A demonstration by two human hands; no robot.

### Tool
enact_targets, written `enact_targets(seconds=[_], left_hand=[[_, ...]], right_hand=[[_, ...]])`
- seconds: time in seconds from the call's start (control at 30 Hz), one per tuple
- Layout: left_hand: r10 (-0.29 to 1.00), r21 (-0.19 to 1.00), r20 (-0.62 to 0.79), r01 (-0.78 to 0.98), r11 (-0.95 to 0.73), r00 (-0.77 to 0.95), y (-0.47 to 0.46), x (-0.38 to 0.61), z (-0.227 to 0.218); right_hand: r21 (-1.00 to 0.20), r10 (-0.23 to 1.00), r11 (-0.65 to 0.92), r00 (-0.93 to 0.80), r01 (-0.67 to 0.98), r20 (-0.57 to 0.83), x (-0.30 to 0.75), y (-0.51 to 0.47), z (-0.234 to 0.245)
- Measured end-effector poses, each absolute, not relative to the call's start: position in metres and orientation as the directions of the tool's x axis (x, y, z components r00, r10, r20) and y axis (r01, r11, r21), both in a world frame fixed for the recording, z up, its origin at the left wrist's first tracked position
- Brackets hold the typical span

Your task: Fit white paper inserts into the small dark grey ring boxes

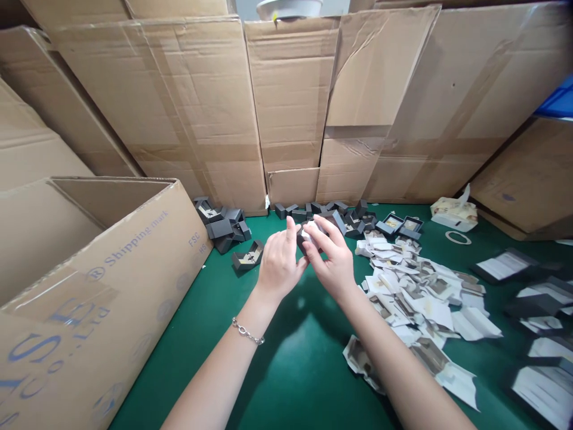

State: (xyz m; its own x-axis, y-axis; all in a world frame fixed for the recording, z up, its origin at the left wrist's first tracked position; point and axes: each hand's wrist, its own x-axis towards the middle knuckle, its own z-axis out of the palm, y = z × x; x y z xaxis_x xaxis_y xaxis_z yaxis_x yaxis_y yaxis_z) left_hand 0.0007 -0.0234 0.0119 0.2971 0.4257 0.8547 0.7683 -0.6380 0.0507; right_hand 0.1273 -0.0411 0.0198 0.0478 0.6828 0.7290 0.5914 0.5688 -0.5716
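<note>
A small dark jewellery-type box (302,240) is held up between my two hands above the green table, with something white in it. My left hand (280,260) grips the box from the left, thumb pointing up, a chain bracelet on that wrist. From the right, my right hand (333,260) closes on the same box, its fingers bent over the white part. Much of the box is hidden behind the fingers. Just left of my left hand lies an open dark box (248,257) with a pale insert.
Dark small boxes (226,227) are piled at the left, others along the back. Torn white and grey inserts (416,286) heap up on the right, near blurred larger dark boxes (505,264). A big carton (147,286) stands left; cardboard (290,95) walls the back. A tissue pack (454,213) sits back right.
</note>
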Motion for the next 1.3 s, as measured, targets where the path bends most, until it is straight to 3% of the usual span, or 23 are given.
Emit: enact_targets(seconds=[0.1, 0.33, 0.6, 0.77, 1.1, 1.17, 1.23, 1.3], left_hand=[[0.447, 0.067, 0.845, 0.771, -0.633, 0.294, -0.024, 0.000, 0.013], [0.494, 0.105, 0.811, 0.752, -0.651, 0.314, -0.022, -0.002, 0.008], [0.476, 0.096, 0.816, 0.735, -0.671, 0.328, -0.021, -0.002, 0.007], [0.501, 0.125, 0.799, 0.723, -0.680, 0.333, -0.021, 0.000, 0.007], [0.615, 0.359, 0.770, 0.679, -0.640, 0.173, -0.017, -0.006, 0.007], [0.658, 0.449, 0.746, 0.653, -0.611, 0.102, -0.016, -0.007, 0.008], [0.696, 0.527, 0.717, 0.624, -0.577, 0.038, -0.015, -0.008, 0.011], [0.716, 0.577, 0.698, 0.590, -0.564, 0.002, -0.016, -0.007, 0.012]], right_hand=[[-0.536, 0.663, 0.599, 0.007, 0.595, 0.748, 0.129, -0.040, 0.018], [-0.562, 0.749, 0.588, -0.128, 0.582, 0.650, 0.139, -0.038, 0.027], [-0.518, 0.765, 0.561, -0.164, 0.646, 0.623, 0.143, -0.038, 0.031], [-0.550, 0.768, 0.551, -0.123, 0.628, 0.629, 0.140, -0.036, 0.024], [-0.493, 0.770, 0.581, -0.240, 0.648, 0.592, 0.129, -0.042, 0.016], [-0.481, 0.704, 0.611, -0.154, 0.629, 0.693, 0.131, -0.043, 0.019], [-0.520, 0.622, 0.594, 0.060, 0.614, 0.781, 0.133, -0.044, 0.021], [-0.615, 0.591, 0.532, 0.264, 0.582, 0.762, 0.133, -0.042, 0.024]])
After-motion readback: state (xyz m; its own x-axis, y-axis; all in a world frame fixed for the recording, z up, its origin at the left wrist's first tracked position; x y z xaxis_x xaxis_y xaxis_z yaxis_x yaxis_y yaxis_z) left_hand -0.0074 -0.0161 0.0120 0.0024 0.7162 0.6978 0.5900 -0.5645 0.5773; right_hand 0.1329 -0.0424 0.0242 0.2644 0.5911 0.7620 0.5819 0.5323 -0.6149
